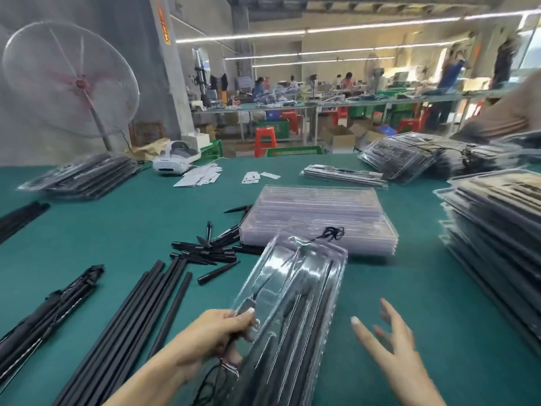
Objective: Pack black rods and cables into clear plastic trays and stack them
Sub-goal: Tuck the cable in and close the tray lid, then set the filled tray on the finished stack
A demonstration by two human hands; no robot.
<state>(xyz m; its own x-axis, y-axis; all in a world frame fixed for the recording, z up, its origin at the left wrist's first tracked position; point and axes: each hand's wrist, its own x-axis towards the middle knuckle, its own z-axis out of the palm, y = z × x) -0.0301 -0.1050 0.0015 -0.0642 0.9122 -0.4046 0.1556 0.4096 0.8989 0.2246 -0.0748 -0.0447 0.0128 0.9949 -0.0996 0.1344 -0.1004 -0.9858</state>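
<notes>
Head view shows my left hand (216, 329) pinching the filled tray's (295, 303) near edge, right hand (392, 341) spread beside it; light, flexible, slippery, so I'd support both sides.

No legible text. Orange sign (164, 24) on grey pillar (172, 83): characters blurred, unreadable. White paper slips (199, 177) on table: print too small.

On the table (117, 230), long rods (140, 317) lie left of a filled tray (292, 303); an empty tray stack (319, 221) sits behind it, packed stacks (497, 235) to the right.
</notes>
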